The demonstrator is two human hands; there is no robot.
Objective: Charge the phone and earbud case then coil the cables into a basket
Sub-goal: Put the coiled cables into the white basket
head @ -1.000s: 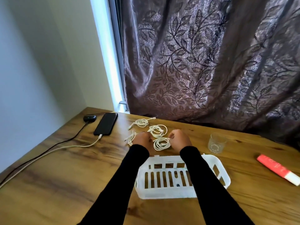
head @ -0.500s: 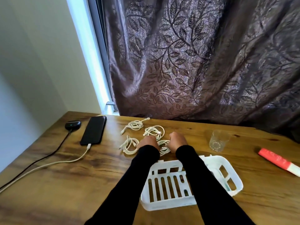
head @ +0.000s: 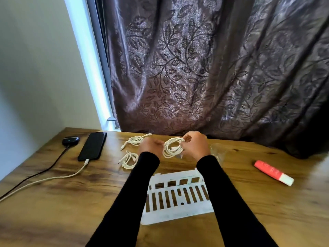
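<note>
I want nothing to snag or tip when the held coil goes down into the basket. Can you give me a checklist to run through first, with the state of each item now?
1. Coiled cable gripped by both hands, left hand and right hand: ok.
2. Coil's loops gathered, no long tail hanging: ok.
3. White basket directly below the forearms, floor bare: ok.
4. Glass stands close by the right wrist: not ok, mind it.
5. Two more coils, far coil and near coil, lie apart from the held one: ok.
6. Phone cable plugged in: ok.
</note>
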